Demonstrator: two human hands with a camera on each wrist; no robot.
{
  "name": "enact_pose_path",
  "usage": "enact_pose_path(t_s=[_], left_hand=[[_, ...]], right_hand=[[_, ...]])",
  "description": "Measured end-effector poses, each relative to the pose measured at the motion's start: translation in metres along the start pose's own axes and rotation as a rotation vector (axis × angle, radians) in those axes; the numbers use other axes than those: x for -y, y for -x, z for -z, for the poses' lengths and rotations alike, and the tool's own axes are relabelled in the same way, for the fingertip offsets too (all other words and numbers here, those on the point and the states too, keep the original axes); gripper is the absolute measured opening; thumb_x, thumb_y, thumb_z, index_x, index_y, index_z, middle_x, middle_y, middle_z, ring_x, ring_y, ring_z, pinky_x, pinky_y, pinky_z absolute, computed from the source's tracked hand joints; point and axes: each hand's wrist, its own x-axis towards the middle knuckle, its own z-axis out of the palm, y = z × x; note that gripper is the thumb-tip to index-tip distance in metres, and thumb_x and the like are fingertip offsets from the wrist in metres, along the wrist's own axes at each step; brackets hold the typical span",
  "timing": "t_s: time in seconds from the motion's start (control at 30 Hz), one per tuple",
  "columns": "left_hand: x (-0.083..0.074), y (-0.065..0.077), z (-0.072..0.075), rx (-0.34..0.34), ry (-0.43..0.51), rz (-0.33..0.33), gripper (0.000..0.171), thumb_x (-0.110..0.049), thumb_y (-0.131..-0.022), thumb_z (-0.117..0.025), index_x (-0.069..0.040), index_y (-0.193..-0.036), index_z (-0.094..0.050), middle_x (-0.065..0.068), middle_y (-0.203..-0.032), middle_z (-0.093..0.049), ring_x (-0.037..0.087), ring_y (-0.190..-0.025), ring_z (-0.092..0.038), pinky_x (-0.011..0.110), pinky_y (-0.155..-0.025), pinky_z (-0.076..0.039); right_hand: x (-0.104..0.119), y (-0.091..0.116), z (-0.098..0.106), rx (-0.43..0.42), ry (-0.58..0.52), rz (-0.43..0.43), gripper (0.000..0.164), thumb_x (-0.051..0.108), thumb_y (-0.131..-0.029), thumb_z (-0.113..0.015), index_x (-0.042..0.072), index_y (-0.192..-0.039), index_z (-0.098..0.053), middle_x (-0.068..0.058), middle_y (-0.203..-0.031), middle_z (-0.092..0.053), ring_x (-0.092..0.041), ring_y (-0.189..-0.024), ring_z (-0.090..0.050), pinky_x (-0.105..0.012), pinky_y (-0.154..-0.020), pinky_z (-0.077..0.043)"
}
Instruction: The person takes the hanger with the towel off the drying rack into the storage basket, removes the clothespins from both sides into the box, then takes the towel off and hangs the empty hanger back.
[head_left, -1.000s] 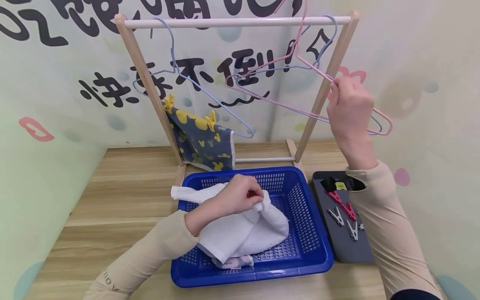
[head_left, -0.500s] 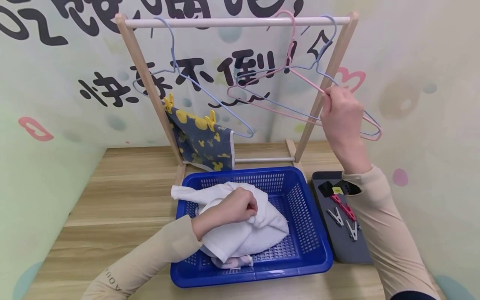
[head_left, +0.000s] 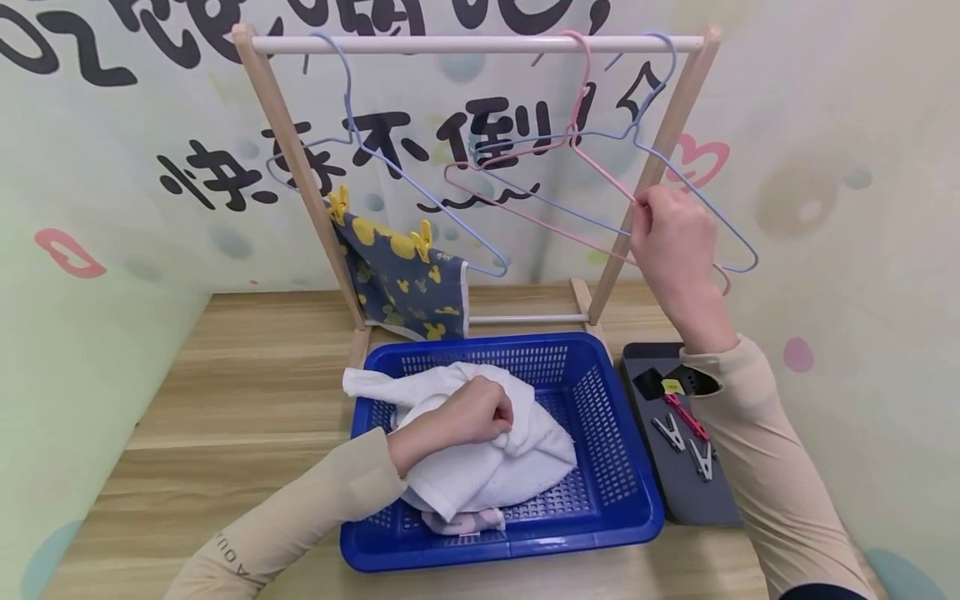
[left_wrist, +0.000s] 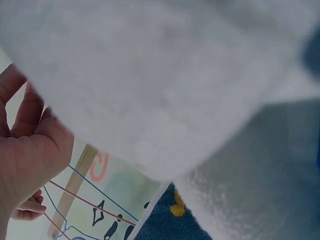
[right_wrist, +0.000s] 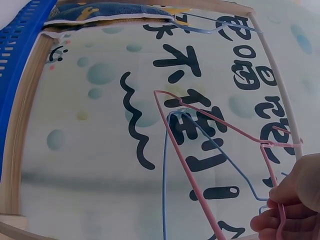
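Note:
My left hand pinches a bunched white towel that lies in the blue plastic basket. In the left wrist view the towel fills most of the picture and hides the fingertips. My right hand grips one sloping arm of a pink wire hanger, whose hook sits over the top bar of the rack. The right wrist view shows thumb and fingers closed round the pink wire. Just behind it hangs a blue hanger.
Another blue hanger hangs on the left. A navy patterned cloth hangs there with yellow clips. A pinkish cloth item shows below the towel. To the right, a grey tray bears red and white clips.
My right hand has brought the pink hanger down and left, so its hook, earlier above the bar, now rests on it. The left hand has lowered slightly with the towel.

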Motion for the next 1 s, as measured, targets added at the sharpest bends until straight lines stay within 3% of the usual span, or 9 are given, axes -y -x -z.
enact_pose_path(t_s=[0.17,0.3,0.6,0.8,1.0], left_hand=[[0.002,0.005,0.006,0.014,0.077,0.007,0.004,-0.004,-0.077,-0.073,-0.004,-0.073,-0.071,0.0,-0.066,-0.064,0.004,-0.06,-0.053,0.014,-0.058,-0.043],[0.001,0.02,0.019,-0.027,0.124,0.026,0.006,-0.007,-0.08,-0.073,-0.002,-0.081,-0.071,0.001,-0.072,-0.065,0.005,-0.064,-0.056,0.014,-0.061,-0.046],[-0.009,0.068,0.055,-0.332,0.174,0.106,0.003,-0.003,-0.083,-0.069,-0.002,-0.085,-0.071,0.001,-0.078,-0.065,0.009,-0.07,-0.058,0.022,-0.063,-0.051],[0.004,0.104,0.055,-0.59,0.163,0.17,0.006,0.005,-0.078,-0.071,0.0,-0.081,-0.07,0.004,-0.076,-0.066,0.011,-0.066,-0.06,0.023,-0.059,-0.052],[0.016,0.135,0.045,-0.742,0.219,0.327,0.007,0.008,-0.077,-0.07,0.003,-0.081,-0.069,0.009,-0.078,-0.066,0.004,-0.068,-0.056,0.017,-0.059,-0.05]], right_hand=[[0.001,-0.001,-0.002,0.027,-0.029,-0.014,0.015,-0.001,-0.09,-0.055,-0.012,-0.086,-0.064,-0.024,-0.072,-0.062,-0.039,-0.063,-0.058,-0.043,-0.054,-0.045],[0.002,-0.001,-0.005,0.046,-0.053,-0.03,0.014,0.001,-0.089,-0.058,-0.011,-0.088,-0.065,-0.024,-0.074,-0.064,-0.037,-0.063,-0.059,-0.042,-0.056,-0.047],[0.002,0.0,-0.007,0.097,-0.107,-0.121,0.016,0.004,-0.09,-0.059,-0.01,-0.093,-0.066,-0.023,-0.079,-0.065,-0.036,-0.068,-0.061,-0.041,-0.062,-0.047],[0.003,0.001,-0.011,0.123,-0.097,-0.143,0.021,0.011,-0.091,-0.06,-0.007,-0.101,-0.064,-0.022,-0.082,-0.066,-0.035,-0.071,-0.061,-0.041,-0.064,-0.046],[0.01,0.001,-0.017,-0.012,-0.109,-0.068,0.022,0.008,-0.088,-0.063,-0.007,-0.104,-0.062,-0.022,-0.093,-0.065,-0.037,-0.089,-0.058,-0.047,-0.072,-0.045]])
